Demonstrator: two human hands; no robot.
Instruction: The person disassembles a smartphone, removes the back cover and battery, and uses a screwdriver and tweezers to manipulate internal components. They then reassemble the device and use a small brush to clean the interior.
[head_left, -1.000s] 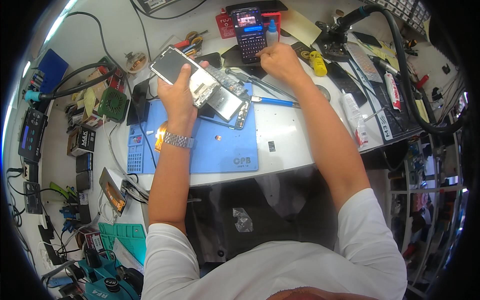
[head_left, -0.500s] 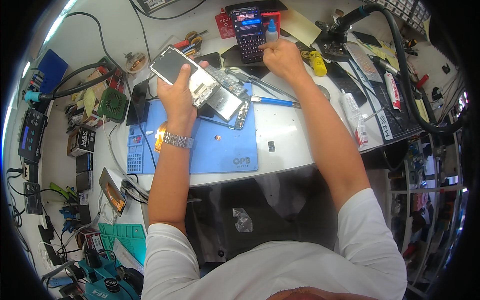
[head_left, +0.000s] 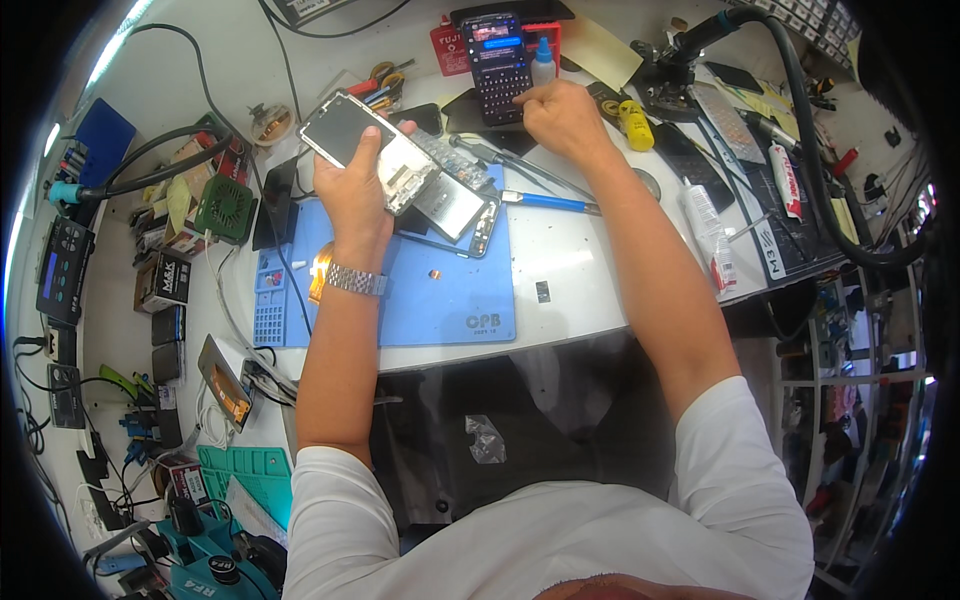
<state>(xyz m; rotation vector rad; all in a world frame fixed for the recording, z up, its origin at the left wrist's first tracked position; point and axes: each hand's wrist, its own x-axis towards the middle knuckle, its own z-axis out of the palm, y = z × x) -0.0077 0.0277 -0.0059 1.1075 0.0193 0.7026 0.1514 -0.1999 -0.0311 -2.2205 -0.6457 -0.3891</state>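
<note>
My left hand [head_left: 350, 185] is closed around an opened phone's display frame [head_left: 390, 158], with a dark panel at one end and bare metal at the other; the thumb lies across it. Just right of it, a disassembled phone body [head_left: 455, 215] with a silvery plate lies over the blue work mat [head_left: 430, 310]. My right hand [head_left: 562, 115] has its index finger out to the lower right of a lit smartphone [head_left: 497, 75] showing a keyboard. The other fingers are curled in, and nothing shows in them. That smartphone leans upright at the back of the bench.
A blue-handled tool [head_left: 548, 202] lies between my arms. Around the right hand are a blue-capped bottle [head_left: 543, 65], a yellow bottle [head_left: 635, 125] and a white tube [head_left: 707, 230]. A thick black hose [head_left: 800, 90] arches at right. Cables and boxes crowd the left.
The right hand's fingertip has shifted slightly left and down near the smartphone's keyboard. The left hand keeps its grip on the display frame, almost motionless.
</note>
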